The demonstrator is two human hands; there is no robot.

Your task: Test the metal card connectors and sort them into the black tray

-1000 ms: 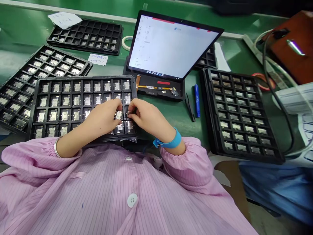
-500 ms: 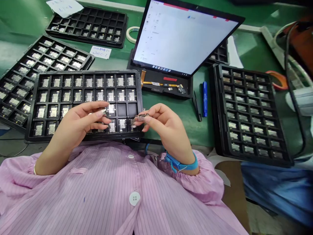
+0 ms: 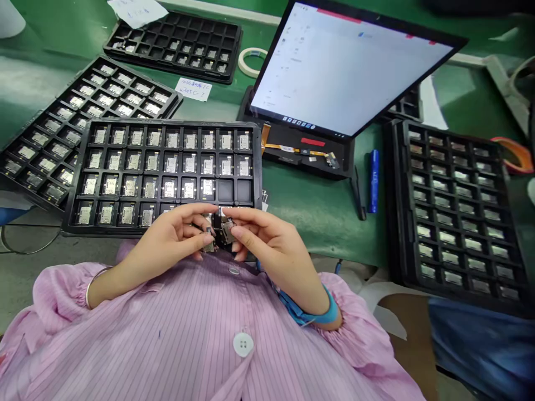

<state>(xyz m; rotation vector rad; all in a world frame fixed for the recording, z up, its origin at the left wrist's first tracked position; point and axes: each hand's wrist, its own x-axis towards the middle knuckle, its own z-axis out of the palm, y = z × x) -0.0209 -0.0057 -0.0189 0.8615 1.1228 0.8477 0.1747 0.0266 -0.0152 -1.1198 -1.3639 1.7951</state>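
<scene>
A black compartment tray full of small metal card-slot parts lies in front of me; two cells at its right are bare. My left hand pinches one small metal part between thumb and fingers. My right hand, with a blue wrist strap, pinches another small metal part. Both hands meet just over the tray's near edge, the two parts almost touching.
More black trays lie at the left, far left and right. A tablet leans on a stand with a flex cable. A blue pen, a tape roll and paper labels lie on the green mat.
Both hands lifted parts out of the tray, drew apart, then came together again nearer my chest. The view has shifted left, so everything sits further right.
</scene>
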